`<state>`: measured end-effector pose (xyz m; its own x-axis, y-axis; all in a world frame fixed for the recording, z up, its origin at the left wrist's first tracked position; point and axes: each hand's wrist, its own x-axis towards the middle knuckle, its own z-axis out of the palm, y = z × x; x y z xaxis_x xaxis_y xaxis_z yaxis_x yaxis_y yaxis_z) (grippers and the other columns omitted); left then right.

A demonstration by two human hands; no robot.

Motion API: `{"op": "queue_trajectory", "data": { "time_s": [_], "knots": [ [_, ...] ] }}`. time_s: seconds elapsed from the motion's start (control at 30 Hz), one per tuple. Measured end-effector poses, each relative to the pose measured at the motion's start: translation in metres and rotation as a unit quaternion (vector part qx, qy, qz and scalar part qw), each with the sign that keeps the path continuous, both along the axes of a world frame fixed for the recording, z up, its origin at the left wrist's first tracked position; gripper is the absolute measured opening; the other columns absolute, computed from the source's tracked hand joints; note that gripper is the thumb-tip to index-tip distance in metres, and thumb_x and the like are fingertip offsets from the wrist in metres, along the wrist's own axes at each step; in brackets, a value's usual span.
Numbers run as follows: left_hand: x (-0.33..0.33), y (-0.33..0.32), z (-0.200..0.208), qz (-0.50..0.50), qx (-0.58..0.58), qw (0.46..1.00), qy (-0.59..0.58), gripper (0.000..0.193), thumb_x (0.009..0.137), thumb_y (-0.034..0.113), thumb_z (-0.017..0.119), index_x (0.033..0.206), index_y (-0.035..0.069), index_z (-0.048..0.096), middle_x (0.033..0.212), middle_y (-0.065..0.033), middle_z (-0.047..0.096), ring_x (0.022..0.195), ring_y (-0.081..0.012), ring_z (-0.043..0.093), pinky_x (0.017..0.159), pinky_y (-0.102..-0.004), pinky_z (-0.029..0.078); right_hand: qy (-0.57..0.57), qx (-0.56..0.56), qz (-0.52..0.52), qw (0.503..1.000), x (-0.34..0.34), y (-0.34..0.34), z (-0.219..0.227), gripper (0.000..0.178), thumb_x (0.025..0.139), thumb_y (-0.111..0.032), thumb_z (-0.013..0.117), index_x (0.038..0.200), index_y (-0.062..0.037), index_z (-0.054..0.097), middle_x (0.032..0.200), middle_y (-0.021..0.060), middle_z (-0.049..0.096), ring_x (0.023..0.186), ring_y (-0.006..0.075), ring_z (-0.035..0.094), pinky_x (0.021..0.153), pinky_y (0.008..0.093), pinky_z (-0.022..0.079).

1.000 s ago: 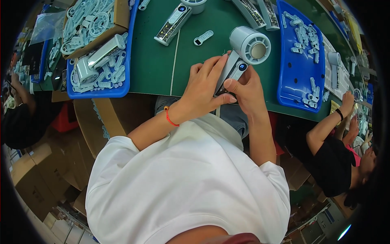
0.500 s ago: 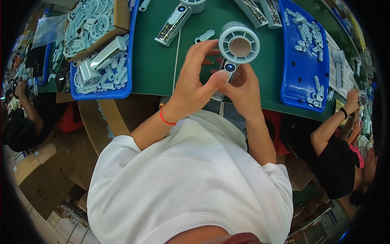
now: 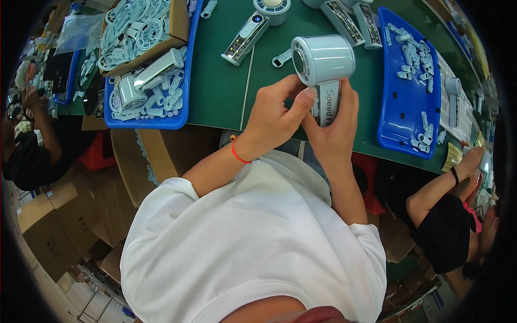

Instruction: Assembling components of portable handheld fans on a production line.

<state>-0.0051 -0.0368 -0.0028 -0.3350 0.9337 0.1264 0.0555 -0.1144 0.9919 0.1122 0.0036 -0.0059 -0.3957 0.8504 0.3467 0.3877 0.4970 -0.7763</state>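
Note:
A pale blue-grey handheld fan [image 3: 328,58] is upright in front of me, its round drum head above and its handle pointing down at my body. My right hand [image 3: 335,126] is wrapped round the handle from the right. My left hand [image 3: 277,110] closes on the handle's left edge, its thumb near the neck; the fingertips are partly hidden. Just left of the fan head a small light-blue button plate [image 3: 281,58] lies on the green table. Farther back lies another fan [image 3: 246,39] with its inner circuit board showing and a small lit display.
At left a blue tray [image 3: 186,102] holds loose fan parts, with a cardboard box [image 3: 179,24] of rings on it. A second blue tray [image 3: 396,132] at right holds small plates. Open fan handles [image 3: 344,24] lie at the back. Co-workers' arms [image 3: 436,188] show on both sides.
The fan has turned in my hands, from its round grille and display showing to the drum's side and the printed side of the handle. My view has shifted slightly.

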Motion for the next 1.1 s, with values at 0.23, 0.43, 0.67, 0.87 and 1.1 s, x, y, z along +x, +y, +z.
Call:
{"op": "queue_trajectory", "data": {
  "time_s": [0.23,0.43,0.67,0.87,1.1],
  "knots": [
    [0.002,0.003,-0.010,0.092,0.016,0.982,0.162,0.015,0.084,0.011,0.046,0.079,-0.002,0.052,0.065,-0.0166,0.052,0.056,-0.0310,0.051,0.052,-0.0366,0.042,-0.041,0.012,-0.014,0.999,-0.001,-0.004,0.003,0.080,0.067,-0.007,0.072,0.133,-0.0004,0.028,0.109,0.0188,0.043,0.097,0.0327,0.047,0.079,0.0394,0.041],
    [-0.002,0.008,-0.016,0.050,0.035,0.986,0.158,0.031,0.086,0.028,0.055,0.075,-0.001,0.052,0.064,-0.0141,0.052,0.057,-0.0297,0.051,0.051,-0.0365,0.040,-0.062,0.012,0.047,0.997,0.003,0.002,0.002,0.090,0.066,-0.004,0.071,0.137,0.0010,0.016,0.115,0.0232,0.036,0.094,0.0393,0.050,0.068,0.0418,0.050],
    [0.002,0.013,-0.020,0.083,0.111,0.972,0.189,0.036,0.083,0.033,0.059,0.073,-0.001,0.051,0.063,-0.0116,0.049,0.055,-0.0253,0.048,0.049,-0.0333,0.038,-0.037,0.041,0.018,0.998,-0.001,-0.004,-0.007,0.090,0.066,-0.003,0.070,0.136,0.0037,0.014,0.114,0.0238,0.036,0.098,0.0400,0.047,0.073,0.0429,0.047],
    [-0.005,0.015,-0.013,0.072,0.063,0.989,0.112,0.027,0.085,0.025,0.057,0.077,0.000,0.053,0.065,-0.0113,0.049,0.054,-0.0232,0.046,0.049,-0.0310,0.038,0.084,-0.219,0.063,0.970,0.015,0.002,0.006,0.083,0.065,0.000,0.066,0.136,0.0005,0.023,0.114,0.0104,0.039,0.103,0.0176,0.044,0.078,0.0283,0.044],
    [0.007,0.015,-0.003,0.005,0.076,0.981,0.177,0.034,0.090,0.033,0.048,0.089,-0.001,0.053,0.068,-0.0124,0.051,0.058,-0.0267,0.052,0.052,-0.0332,0.042,0.027,-0.060,0.019,0.998,0.016,0.000,0.007,0.087,0.066,-0.007,0.072,0.136,0.0006,0.022,0.109,0.0130,0.039,0.100,0.0241,0.045,0.083,0.0326,0.039]
  ]
}}
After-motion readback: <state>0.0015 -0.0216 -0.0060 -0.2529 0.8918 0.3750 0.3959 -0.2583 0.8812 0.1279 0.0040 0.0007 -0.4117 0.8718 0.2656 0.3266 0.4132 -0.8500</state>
